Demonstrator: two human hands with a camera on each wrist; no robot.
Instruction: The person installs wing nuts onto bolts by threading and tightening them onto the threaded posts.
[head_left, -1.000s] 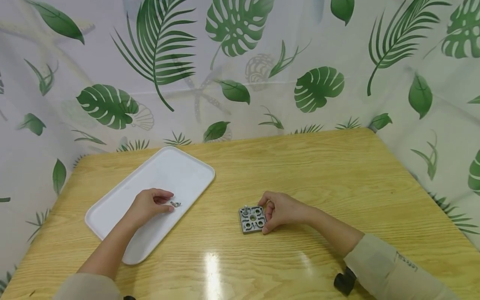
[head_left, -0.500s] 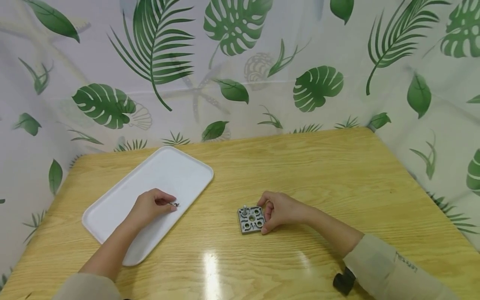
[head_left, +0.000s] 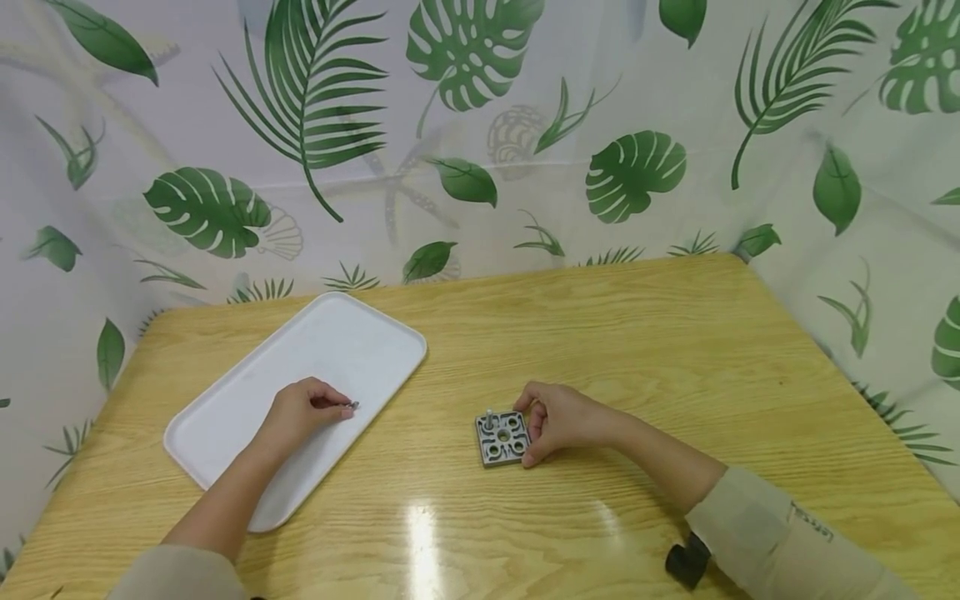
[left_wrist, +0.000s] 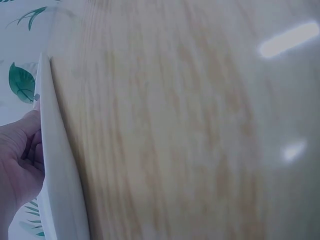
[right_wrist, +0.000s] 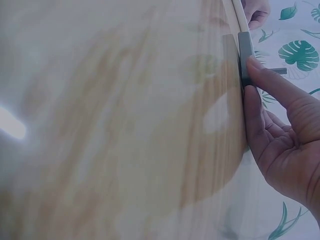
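Small silvery metal hardware (head_left: pixel 356 405) is no longer lying loose: left hand (head_left: pixel 303 411) is pinching it over the white rectangular tray (head_left: pixel 341 337), likely secured; right of that, right hand (head_left: pixel 567 418) is gripping square grey metal plate (head_left: pixel 500 442).

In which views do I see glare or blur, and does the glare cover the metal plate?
Head view: a bright streak and a fainter one on the table, both clear of the metal plate; left wrist view: two bright reflections at right, wood grain soft, plate not seen; right wrist view: glare at the left edge, wood grain blurred, plate edge-on at the right hand, without glare.
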